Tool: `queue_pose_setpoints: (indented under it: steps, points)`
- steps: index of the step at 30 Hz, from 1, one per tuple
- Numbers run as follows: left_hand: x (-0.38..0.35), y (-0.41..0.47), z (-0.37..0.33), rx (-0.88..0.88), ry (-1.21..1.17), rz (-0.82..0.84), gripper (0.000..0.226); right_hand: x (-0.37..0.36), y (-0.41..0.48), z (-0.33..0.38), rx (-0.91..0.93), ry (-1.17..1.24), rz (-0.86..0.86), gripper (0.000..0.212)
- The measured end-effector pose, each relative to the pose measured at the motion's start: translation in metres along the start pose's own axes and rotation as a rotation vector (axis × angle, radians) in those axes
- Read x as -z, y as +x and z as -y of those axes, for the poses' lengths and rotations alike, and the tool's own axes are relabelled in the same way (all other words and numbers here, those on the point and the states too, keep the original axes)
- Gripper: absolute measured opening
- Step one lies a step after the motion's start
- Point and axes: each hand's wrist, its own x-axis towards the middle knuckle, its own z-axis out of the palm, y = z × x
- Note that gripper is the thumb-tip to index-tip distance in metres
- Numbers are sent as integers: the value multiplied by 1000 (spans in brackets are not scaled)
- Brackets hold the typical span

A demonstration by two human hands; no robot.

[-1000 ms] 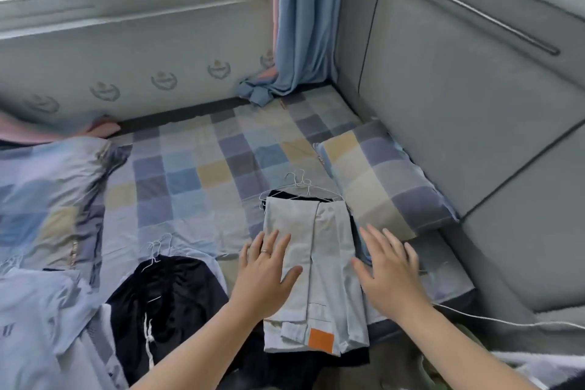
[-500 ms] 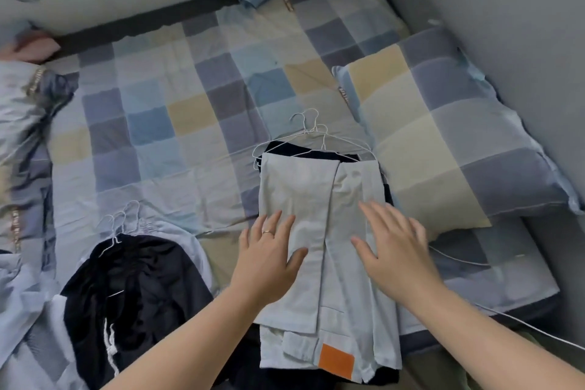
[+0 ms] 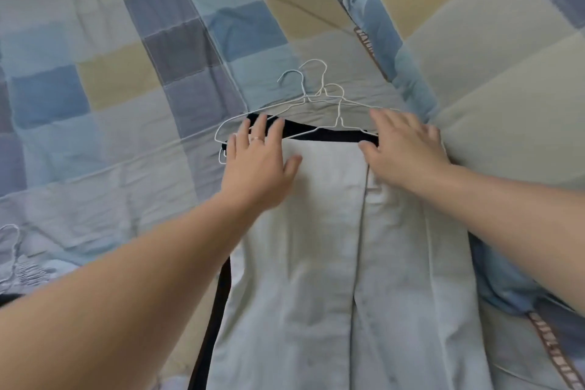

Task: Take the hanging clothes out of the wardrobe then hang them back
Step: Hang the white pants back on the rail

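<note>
Light soft, diffuse, fairly bright; direction not determinable; no glare, no blown highlights; shadows faint, thin soft ones under the left hand (image 3: 258, 161) and along the pillow (image 3: 506, 73) edge; right hand (image 3: 408, 152) fingertips smeared by motion blur; overall focus slightly soft; wide-angle distortion bows the bedsheet (image 3: 95, 79) checks toward left and far edges; near corners stretched.

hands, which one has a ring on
The left hand: it wears a ring on one finger, while the right hand wears none.
</note>
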Motion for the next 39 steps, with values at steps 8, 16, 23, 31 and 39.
queue_pose_setpoints:
  steps: [8, 16, 23, 31, 39]
  points:
    - [-10, 78, 36, 145, 67, 28, 68, -26, 66, -18, -78, -84, 70, 62]
    - [15, 70, 36, 134, -30, -104, 36, 2, 57, -19, -57, 85, -127, 33]
    - [64, 34, 27, 38, -55, -186, 26, 58, 15, -26, -19, 309, -227, 20]
    - [153, -36, 9, -59, -114, -169, 27, 147, -90, -14, -22, 371, -285, 15]
    - [235, -162, 11, -207, -289, -121, 22, 215, -277, 45, -166, 399, -355, 13]
